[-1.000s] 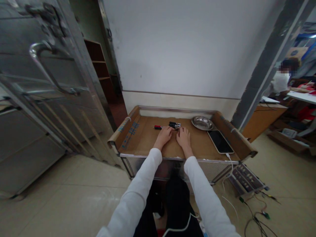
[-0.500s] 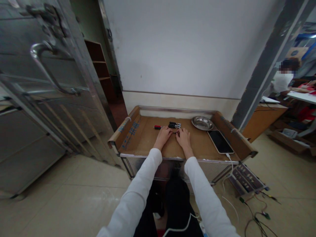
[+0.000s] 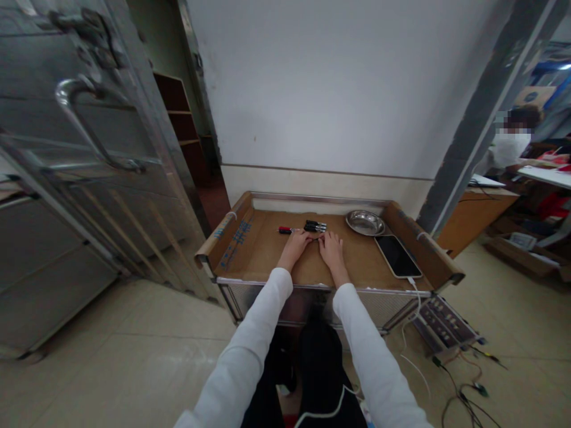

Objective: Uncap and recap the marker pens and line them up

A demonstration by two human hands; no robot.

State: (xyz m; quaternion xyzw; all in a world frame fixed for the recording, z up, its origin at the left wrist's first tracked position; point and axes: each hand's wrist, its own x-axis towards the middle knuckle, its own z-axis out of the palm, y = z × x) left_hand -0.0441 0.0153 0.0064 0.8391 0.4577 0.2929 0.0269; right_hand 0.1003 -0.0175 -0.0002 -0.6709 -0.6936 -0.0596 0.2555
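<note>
Over the cardboard-lined shelf, my left hand [image 3: 295,246] and my right hand [image 3: 331,246] face each other, with the fingertips of both closed on a small dark thin piece [image 3: 316,239]. It is too small to name. Just beyond my fingers lie several black plugs with shiny metal ends [image 3: 314,226], side by side. A red and black plug or tool [image 3: 284,230] lies at their left, close to my left fingers and partly hidden by them.
A round metal dish [image 3: 366,223] sits at the back right. In front of it lies a phone [image 3: 398,256] with a white cable [image 3: 418,297]. The cart's side walls [image 3: 426,241] stand raised. Test equipment [image 3: 447,326] and loose wires are on the floor; a person [image 3: 511,142] sits far right.
Both hands stay almost in place, with only a slight shift of the right fingers. The plugs, dish and phone have not moved.
</note>
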